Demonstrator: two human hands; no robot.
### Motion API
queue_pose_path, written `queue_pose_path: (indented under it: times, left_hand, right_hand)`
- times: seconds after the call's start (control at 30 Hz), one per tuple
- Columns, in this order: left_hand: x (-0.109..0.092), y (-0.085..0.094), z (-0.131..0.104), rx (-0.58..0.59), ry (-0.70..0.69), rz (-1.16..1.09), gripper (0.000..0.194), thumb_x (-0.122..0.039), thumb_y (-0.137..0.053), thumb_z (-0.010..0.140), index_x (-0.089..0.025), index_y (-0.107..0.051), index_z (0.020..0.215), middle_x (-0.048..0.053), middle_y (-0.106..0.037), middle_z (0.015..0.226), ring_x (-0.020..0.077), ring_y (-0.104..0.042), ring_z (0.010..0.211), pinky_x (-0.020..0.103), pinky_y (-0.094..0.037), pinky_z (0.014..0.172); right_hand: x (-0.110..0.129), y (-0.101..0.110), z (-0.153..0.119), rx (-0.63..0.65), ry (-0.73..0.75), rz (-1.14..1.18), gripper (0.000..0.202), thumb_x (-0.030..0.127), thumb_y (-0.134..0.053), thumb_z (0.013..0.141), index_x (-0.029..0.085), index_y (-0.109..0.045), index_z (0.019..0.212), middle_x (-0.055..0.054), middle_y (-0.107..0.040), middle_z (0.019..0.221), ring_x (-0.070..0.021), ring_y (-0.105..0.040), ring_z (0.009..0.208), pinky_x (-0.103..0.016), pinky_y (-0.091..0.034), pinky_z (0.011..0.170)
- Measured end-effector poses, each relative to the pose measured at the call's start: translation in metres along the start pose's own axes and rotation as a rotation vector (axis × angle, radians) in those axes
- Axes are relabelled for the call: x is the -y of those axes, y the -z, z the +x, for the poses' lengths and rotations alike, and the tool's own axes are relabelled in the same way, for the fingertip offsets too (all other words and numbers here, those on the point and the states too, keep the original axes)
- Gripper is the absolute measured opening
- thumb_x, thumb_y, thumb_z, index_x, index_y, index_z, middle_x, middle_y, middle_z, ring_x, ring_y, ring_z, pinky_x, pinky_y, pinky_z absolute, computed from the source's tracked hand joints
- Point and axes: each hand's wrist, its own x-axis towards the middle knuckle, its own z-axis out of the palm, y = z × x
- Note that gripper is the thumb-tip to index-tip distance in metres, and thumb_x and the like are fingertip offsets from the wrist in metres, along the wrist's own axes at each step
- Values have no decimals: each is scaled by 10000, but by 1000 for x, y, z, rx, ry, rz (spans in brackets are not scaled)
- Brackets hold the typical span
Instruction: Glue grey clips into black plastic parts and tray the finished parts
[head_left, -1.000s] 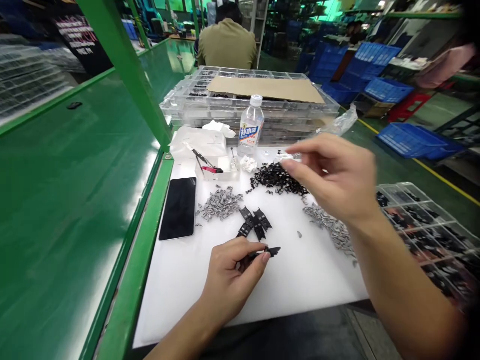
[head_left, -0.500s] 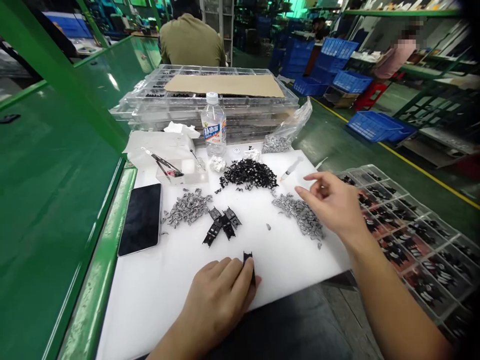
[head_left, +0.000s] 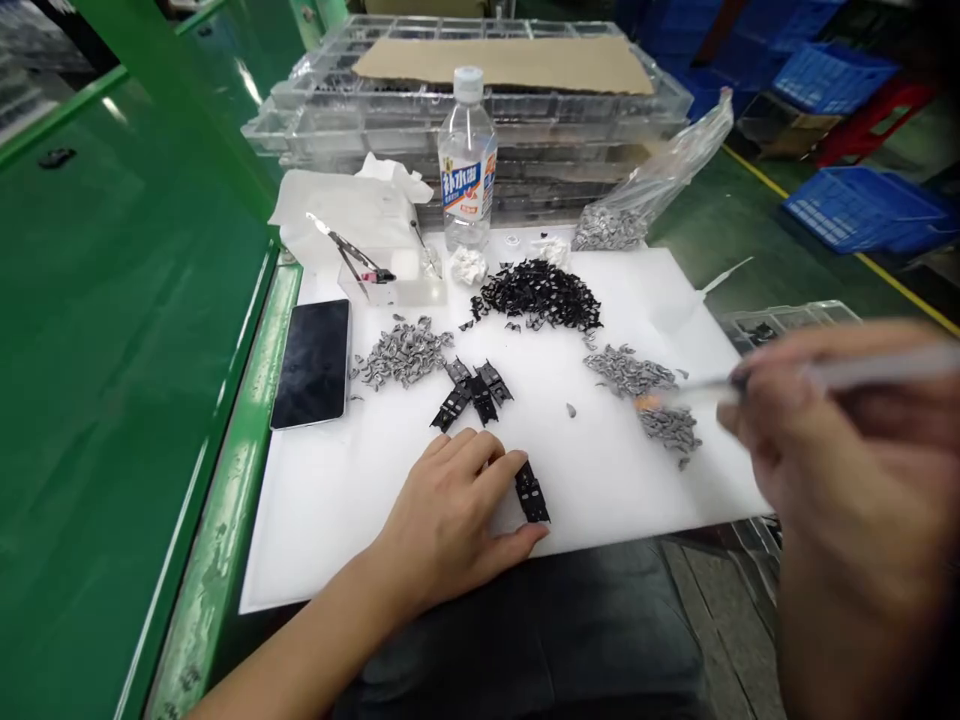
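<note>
My left hand [head_left: 469, 500] rests at the front edge of the white board [head_left: 420, 530], its thumb and index finger closed on the ends of a black part [head_left: 532, 494]. Raised at the right, my right hand [head_left: 817, 440] is blurred and grips a syringe [head_left: 862, 370], whose orange tip points left over a grey pile of small pieces [head_left: 630, 370]. Several black parts [head_left: 472, 392] lie crossed just beyond my left hand. Farther back is a heap of small black pieces [head_left: 536, 295], with another grey pile [head_left: 405, 352] left of it.
A tablet [head_left: 311, 362] lies at the left. Tweezers [head_left: 349, 250] rest on a clear box [head_left: 412, 290]. Behind stand a bottle [head_left: 467, 170], stacked clear trays [head_left: 375, 120] and a bag of grey pieces [head_left: 611, 225]. A green frame [head_left: 187, 600] borders the left side.
The syringe has left the board and is now in my right hand, which has come nearer the camera. The black part in my left hand now lies flatter. The view has tilted downward.
</note>
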Motion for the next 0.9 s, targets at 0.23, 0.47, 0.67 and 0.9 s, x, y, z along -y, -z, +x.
queue_pose_path:
  times: [0.23,0.47,0.67,0.9]
  left_hand:
    - [3,3,1,60,6,-46,495,-474,-723,932,-161,-667,1311,87,-638,1064,255,-576,890,421,-415,745]
    - [5,2,1,57,-9,-71,489,-470,-717,939,-161,-679,1316,73,-630,1041,238,-565,867,404,-380,723]
    - [6,3,4,51,-5,-76,451,-476,-715,940,-167,-701,1269,65,-641,1014,229,-570,839,402,-370,697]
    - [6,3,3,46,6,-83,402,-453,-700,959,-188,-694,1262,78,-672,1026,233,-587,870,401,-404,715]
  right_hand:
    - [16,-17,-59,131,-221,201,75,372,-837,837,367,-764,854,-32,-620,777,-243,-596,668,-443,-523,580]
    - [19,-56,-50,139,-709,841,152,398,-749,916,329,-620,876,-17,-543,908,-216,-592,770,-475,-604,826]
    - [13,-65,-55,238,-878,1001,468,730,-449,944,296,-432,771,34,-179,699,-199,-200,581,-384,-327,528]
    - [12,-59,-65,292,-929,1116,789,976,-67,838,254,-264,586,38,-94,505,-176,-139,447,-426,-263,463]
